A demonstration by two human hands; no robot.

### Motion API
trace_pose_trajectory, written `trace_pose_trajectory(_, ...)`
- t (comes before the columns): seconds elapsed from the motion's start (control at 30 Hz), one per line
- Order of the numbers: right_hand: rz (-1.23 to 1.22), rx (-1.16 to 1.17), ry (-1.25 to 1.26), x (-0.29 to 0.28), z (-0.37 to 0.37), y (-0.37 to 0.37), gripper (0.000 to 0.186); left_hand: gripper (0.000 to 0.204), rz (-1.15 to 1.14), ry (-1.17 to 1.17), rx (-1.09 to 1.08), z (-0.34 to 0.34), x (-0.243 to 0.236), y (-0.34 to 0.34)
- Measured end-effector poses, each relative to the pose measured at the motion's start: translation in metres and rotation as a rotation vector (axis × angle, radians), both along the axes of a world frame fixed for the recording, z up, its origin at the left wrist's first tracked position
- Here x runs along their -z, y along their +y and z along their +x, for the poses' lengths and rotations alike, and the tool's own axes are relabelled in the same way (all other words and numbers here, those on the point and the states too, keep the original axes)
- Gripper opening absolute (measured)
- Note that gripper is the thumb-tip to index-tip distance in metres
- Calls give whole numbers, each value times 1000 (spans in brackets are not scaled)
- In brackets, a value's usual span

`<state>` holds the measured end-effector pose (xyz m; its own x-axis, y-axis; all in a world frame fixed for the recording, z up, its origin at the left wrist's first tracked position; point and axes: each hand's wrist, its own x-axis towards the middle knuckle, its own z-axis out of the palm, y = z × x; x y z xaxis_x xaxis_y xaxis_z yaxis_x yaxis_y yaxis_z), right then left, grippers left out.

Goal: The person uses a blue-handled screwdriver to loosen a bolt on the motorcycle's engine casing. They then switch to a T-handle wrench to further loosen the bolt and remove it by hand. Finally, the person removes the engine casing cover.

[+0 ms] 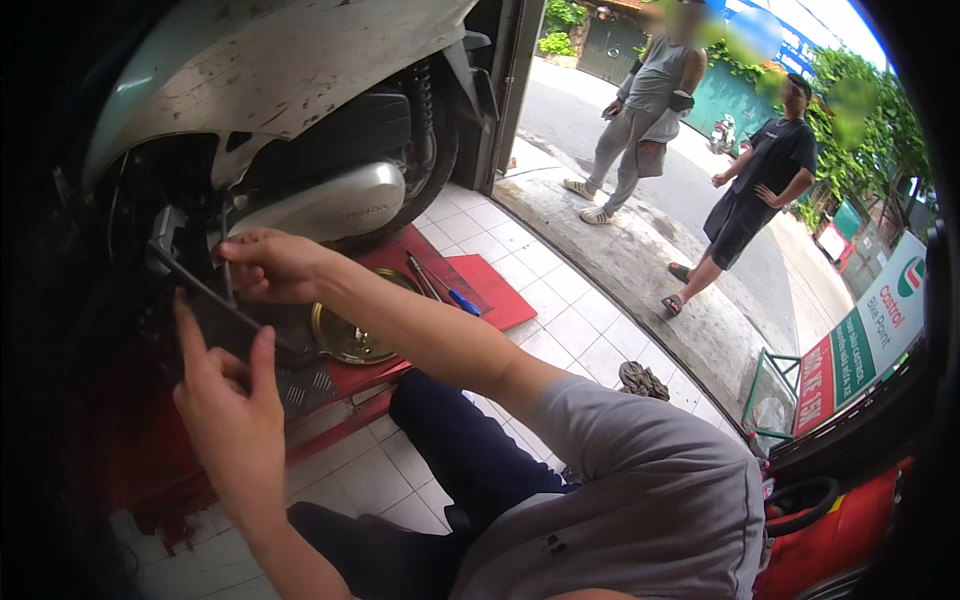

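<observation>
In the head view, my right hand (pixel 275 265) is closed, pinching a thin metal bar (pixel 225 220) low on a white scooter (pixel 280 70), left of its silver side cover (pixel 310 205). My left hand (pixel 225 410) is open below it, index finger pointing up and thumb apart, with the fingertip just under a dark angled metal part (pixel 200 280). Whether that fingertip touches it I cannot tell. A round brass-coloured tray (pixel 335 335) lies on the red lift platform (pixel 480 285), partly behind my right forearm, near a blue-handled tool (pixel 462 302).
Two people (pixel 640 120) (pixel 755 185) stand outside the doorway on the pavement. A rag (pixel 645 380) lies on the tiled floor (pixel 575 310) to the right. A signboard (pixel 865 340), a green frame (pixel 760 385) and red equipment (pixel 840 535) are at the right.
</observation>
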<state>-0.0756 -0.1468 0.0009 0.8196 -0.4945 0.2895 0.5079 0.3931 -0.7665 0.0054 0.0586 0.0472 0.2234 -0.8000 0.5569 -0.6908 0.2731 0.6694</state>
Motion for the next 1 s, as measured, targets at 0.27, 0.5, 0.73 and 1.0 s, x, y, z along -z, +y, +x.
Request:
trace_pose_trajectory(0.27, -26, 54, -16, -8, -10, 4, 20, 58, 243, -312, -79, -10, 20, -5)
trace_pose_trajectory(0.5, -67, 233, 59, -3, -4, 7, 18, 52, 90, -140, 136, -21, 6, -2)
trace_pose_trajectory(0.73, -4, 147, 46, 0, -7, 2, 17, 54, -78, -88, -89, -4, 27, -19)
trace_pose_trajectory(1.0, -3, 61, -36, -9, 9, -1, 17, 46, 294, -268, -39, 5, 6, -7)
